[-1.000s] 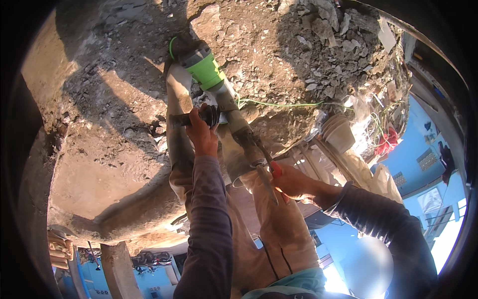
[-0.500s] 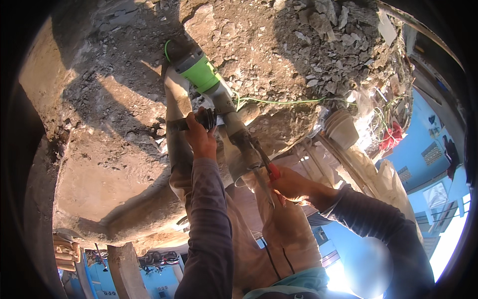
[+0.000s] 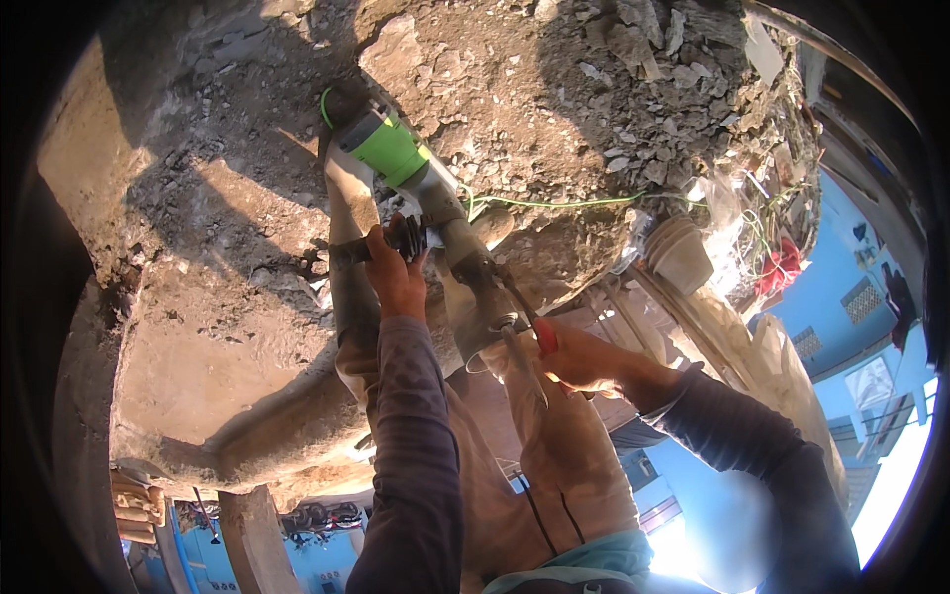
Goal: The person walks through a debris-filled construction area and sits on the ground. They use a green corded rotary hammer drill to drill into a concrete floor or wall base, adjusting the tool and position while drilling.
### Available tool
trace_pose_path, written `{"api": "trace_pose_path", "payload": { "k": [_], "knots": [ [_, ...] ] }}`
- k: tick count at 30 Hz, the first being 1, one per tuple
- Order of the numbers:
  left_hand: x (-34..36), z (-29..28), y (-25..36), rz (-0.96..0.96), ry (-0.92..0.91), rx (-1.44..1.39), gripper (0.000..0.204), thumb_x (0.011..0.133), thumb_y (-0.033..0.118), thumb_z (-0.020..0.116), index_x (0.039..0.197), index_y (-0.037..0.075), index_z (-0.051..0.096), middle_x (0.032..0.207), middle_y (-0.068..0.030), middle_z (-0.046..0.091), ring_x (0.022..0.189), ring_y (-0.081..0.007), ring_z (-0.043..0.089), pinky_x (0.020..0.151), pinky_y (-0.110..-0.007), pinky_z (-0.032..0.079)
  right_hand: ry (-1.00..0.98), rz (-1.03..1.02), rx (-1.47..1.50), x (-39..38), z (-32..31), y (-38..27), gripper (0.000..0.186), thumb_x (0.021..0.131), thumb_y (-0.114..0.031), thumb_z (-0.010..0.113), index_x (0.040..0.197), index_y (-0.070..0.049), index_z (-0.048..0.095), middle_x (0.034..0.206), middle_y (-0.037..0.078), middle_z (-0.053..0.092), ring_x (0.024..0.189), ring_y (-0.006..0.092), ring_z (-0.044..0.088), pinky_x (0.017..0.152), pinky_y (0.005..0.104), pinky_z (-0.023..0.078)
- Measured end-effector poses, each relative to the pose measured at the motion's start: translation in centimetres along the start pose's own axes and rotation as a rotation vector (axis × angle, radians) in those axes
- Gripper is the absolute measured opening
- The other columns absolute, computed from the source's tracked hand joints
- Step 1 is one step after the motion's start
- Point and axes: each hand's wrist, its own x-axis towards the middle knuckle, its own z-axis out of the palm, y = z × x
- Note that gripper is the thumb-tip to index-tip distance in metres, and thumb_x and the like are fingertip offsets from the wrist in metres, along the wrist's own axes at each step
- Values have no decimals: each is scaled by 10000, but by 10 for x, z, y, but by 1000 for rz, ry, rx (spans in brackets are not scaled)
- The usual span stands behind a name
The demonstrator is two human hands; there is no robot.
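Observation:
A green and grey demolition hammer (image 3: 388, 148) lies slanted over my legs, its back end on the rubble and its dark nose toward me. My left hand (image 3: 399, 284) is wrapped round its black side handle (image 3: 404, 238). My right hand (image 3: 584, 358) is closed on red-handled pliers (image 3: 545, 336), whose dark metal end reaches up beside the hammer's nose (image 3: 473, 267). Whether the jaws touch the nose, I cannot tell. A pointed metal chisel bit (image 3: 521, 358) comes out of the nose toward my right thigh, just left of the pliers.
Broken plaster and rubble (image 3: 683, 99) cover the ground ahead and right. A green cord (image 3: 574, 203) runs right from the hammer. Stacked pale buckets (image 3: 681, 252) stand at the right, with a red cloth (image 3: 780, 269) beyond. A concrete ledge (image 3: 218, 366) lies left.
The hammer and my left hand have shifted very slightly left. My right hand stays on the pliers, and less of their lower red handle shows.

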Motion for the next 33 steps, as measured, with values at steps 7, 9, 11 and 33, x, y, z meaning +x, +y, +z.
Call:
{"api": "trace_pose_path", "payload": {
  "k": [7,9,11,33],
  "knots": [
    [-2,9,-6,4,-50,-17,479,1035,389,641,1429,132,550,1374,-46,698,1218,-268,674,1119,-680,429,233,-74,-258,3,-8,0,175,895,-43,658,1022,-28,539,828,72,560,787,162,548,615,376,456],
    [-1,8,-7,1,-59,-31,462,1032,380,646,1409,127,557,1361,-52,702,1204,-270,683,1107,-679,441,203,-27,-324,2,-13,-6,263,937,-123,638,1137,-6,513,934,148,603,880,244,591,704,413,475],
    [-1,9,-7,-3,-55,-48,401,1021,358,656,1340,125,591,1295,-48,727,1152,-254,705,1068,-660,482,120,86,-382,-3,-19,-17,490,1027,-280,599,1372,40,463,1155,303,698,1034,409,703,861,479,525],
    [15,-3,-9,-52,78,-27,340,1024,357,635,1272,125,617,1257,-60,732,1137,-269,703,1029,-670,490,98,62,-66,3,9,-11,162,871,-102,627,983,15,631,718,112,624,601,230,648,528,372,492]
  ]
}}
